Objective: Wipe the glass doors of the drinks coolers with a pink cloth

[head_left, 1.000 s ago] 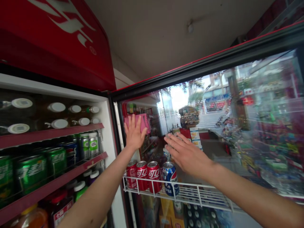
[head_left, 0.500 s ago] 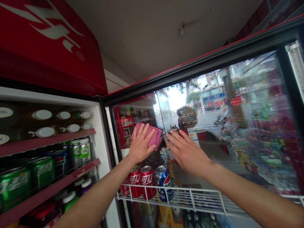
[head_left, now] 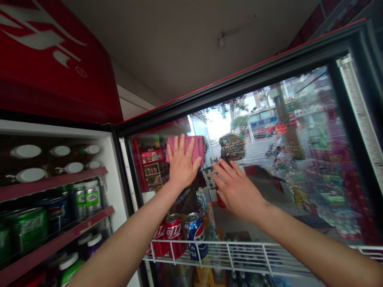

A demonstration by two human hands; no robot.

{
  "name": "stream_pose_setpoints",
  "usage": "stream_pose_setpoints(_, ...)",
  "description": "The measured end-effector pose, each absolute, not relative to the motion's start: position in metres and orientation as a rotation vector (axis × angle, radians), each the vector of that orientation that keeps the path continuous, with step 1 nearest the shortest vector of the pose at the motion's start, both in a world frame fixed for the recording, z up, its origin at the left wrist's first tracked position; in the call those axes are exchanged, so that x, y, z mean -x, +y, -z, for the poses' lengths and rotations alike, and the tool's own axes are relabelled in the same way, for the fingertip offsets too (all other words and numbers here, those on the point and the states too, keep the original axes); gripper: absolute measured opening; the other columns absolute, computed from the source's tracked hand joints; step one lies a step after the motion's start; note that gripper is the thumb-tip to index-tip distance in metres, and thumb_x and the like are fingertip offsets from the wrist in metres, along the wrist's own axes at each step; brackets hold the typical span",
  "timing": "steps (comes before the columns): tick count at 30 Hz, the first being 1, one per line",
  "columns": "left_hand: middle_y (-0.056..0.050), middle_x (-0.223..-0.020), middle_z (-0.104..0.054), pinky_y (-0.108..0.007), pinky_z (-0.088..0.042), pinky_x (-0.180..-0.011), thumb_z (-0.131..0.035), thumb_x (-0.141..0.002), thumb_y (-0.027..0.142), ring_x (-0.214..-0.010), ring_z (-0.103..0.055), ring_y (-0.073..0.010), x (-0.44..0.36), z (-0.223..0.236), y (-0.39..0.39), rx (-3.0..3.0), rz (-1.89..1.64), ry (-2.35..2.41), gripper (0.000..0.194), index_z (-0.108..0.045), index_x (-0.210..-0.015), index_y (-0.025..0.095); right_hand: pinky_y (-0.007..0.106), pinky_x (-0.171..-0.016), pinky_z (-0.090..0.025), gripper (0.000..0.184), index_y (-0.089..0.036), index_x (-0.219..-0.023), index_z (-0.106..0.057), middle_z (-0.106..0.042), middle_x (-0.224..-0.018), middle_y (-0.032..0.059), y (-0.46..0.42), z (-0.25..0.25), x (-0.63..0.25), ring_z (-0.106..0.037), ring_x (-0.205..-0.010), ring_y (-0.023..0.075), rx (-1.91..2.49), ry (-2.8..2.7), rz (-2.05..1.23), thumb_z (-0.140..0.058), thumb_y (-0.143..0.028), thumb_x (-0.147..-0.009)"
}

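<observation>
My left hand point(head_left: 182, 167) holds a pink cloth point(head_left: 196, 145) flat against the inside of the glass door point(head_left: 263, 175), its fingers spread over the cloth. The cloth has a zigzag edge on its right side. To the right, my right hand point(head_left: 236, 187) is open with fingers stretched out, at or close to the glass; whether it touches cannot be told. Nothing is in it. Below my left hand, red cola cans point(head_left: 175, 231) and a blue Pepsi can point(head_left: 195, 235) stand upright in the white wire door rack point(head_left: 245, 255).
The fridge door is swung out, framed in black point(head_left: 239, 87). At left, the fridge's shelves point(head_left: 54, 179) carry bottles with white caps point(head_left: 26, 151) and green cans point(head_left: 30, 225). A red header panel point(head_left: 60, 79) juts out above. Reflections of a street and shop goods cover the glass.
My left hand has moved the pink cloth upward on the glass, and the cloth sits straighter. My right hand stays about where it was. The view has shifted slightly to the right.
</observation>
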State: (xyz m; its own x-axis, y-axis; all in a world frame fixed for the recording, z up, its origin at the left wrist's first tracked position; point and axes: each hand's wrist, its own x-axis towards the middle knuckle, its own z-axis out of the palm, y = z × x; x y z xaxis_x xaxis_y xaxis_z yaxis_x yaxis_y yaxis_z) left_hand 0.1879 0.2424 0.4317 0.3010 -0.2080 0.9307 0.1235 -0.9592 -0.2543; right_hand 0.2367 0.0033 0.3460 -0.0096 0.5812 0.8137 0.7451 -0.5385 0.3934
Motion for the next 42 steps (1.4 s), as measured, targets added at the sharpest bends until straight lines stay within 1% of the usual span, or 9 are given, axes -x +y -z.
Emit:
stream_pose_setpoints(3,-0.012,-0.190,-0.023,-0.069,-0.012,-0.143,-0.060,-0.106,0.054,-0.178,-0.017,-0.0380,-0.171,-0.392,0.242,2.282,1.500,0.292,0.075,-0.041,-0.175,0.032,0.064,-0.133,-0.046,0.036,-0.009,-0.133,-0.080,-0.066,-0.162,0.0211,-0.011,-0.345,-0.230,-0.055,-0.159,0.0425,2.089,-1.467,1.615,-0.067,-0.029,-0.105)
stream_pose_setpoints(6,-0.008,-0.185,-0.039,-0.065,-0.019,-0.143,-0.068,-0.102,0.055,-0.174,-0.031,-0.0359,-0.162,-0.389,0.252,2.301,1.443,0.353,0.068,-0.054,-0.167,0.038,0.062,-0.130,-0.050,0.030,-0.011,-0.122,-0.084,-0.073,-0.155,0.0201,-0.029,-0.347,-0.228,-0.062,-0.152,0.0410,2.055,-1.440,1.657,-0.068,-0.029,-0.106)
stream_pose_setpoints(12,-0.023,-0.189,-0.020,-0.083,-0.016,-0.136,-0.043,-0.112,0.057,-0.177,-0.014,-0.0455,-0.207,-0.471,0.215,2.267,1.869,0.003,0.078,-0.026,-0.180,0.024,0.064,-0.128,-0.052,0.028,-0.008,-0.122,-0.082,-0.073,-0.154,0.0213,-0.051,-0.360,-0.235,-0.063,-0.151,0.0425,1.995,-1.263,1.708,-0.068,-0.026,-0.106)
stream_pose_setpoints(15,-0.020,-0.188,-0.025,-0.082,-0.018,-0.136,-0.047,-0.111,0.059,-0.176,-0.019,-0.0450,-0.229,-0.492,0.171,2.198,2.035,-0.077,0.075,-0.033,-0.178,0.028,0.064,-0.126,-0.053,0.027,-0.009,-0.120,-0.082,-0.075,-0.151,0.0207,-0.057,-0.360,-0.239,-0.064,-0.149,0.0424,1.946,-1.239,1.723,-0.069,-0.026,-0.105)
stream_pose_setpoints(22,-0.015,-0.190,-0.021,-0.073,-0.016,-0.140,-0.053,-0.108,0.062,-0.177,-0.019,-0.0427,-0.215,-0.407,0.135,2.109,1.454,0.398,0.078,-0.034,-0.177,0.030,0.053,-0.117,-0.059,0.016,-0.014,-0.104,-0.083,-0.086,-0.120,0.0151,-0.091,-0.338,-0.242,-0.076,-0.127,0.0348,1.755,-1.374,1.788,-0.068,-0.021,-0.103)
stream_pose_setpoints(27,-0.011,-0.185,-0.038,-0.064,-0.006,-0.144,-0.059,-0.102,0.073,-0.174,-0.031,-0.0380,-0.198,-0.378,0.162,2.035,1.092,0.667,0.081,-0.044,-0.173,0.036,0.053,-0.117,-0.059,0.015,-0.015,-0.102,-0.082,-0.085,-0.120,0.0148,-0.123,-0.333,-0.249,-0.075,-0.128,0.0338,1.748,-1.439,1.773,-0.068,-0.021,-0.102)
stream_pose_setpoints(37,-0.016,-0.191,-0.018,-0.074,-0.010,-0.141,-0.049,-0.110,0.058,-0.178,-0.012,-0.0438,-0.245,-0.495,0.047,2.357,1.842,-0.061,0.077,-0.033,-0.179,0.026,0.056,-0.119,-0.058,0.010,-0.015,-0.101,-0.081,-0.085,-0.122,0.0128,-0.146,-0.340,-0.261,-0.074,-0.131,0.0370,1.783,-1.359,1.748,-0.073,-0.020,-0.101)
stream_pose_setpoints(39,-0.015,-0.191,-0.018,-0.075,-0.009,-0.141,-0.048,-0.111,0.057,-0.178,-0.012,-0.0434,-0.252,-0.492,0.028,2.332,1.853,-0.025,0.075,-0.032,-0.179,0.028,0.055,-0.117,-0.058,0.010,-0.015,-0.099,-0.080,-0.085,-0.120,0.0126,-0.152,-0.340,-0.258,-0.074,-0.128,0.0365,1.738,-1.352,1.767,-0.071,-0.020,-0.101)
stream_pose_setpoints(42,-0.015,-0.191,-0.019,-0.075,-0.011,-0.141,-0.047,-0.111,0.059,-0.178,-0.012,-0.0428,-0.253,-0.445,0.023,2.268,1.739,0.138,0.076,-0.030,-0.179,0.030,0.052,-0.108,-0.061,0.013,-0.015,-0.097,-0.079,-0.084,-0.110,0.0119,-0.166,-0.336,-0.256,-0.076,-0.118,0.0342,1.659,-1.340,1.797,-0.069,-0.020,-0.102)
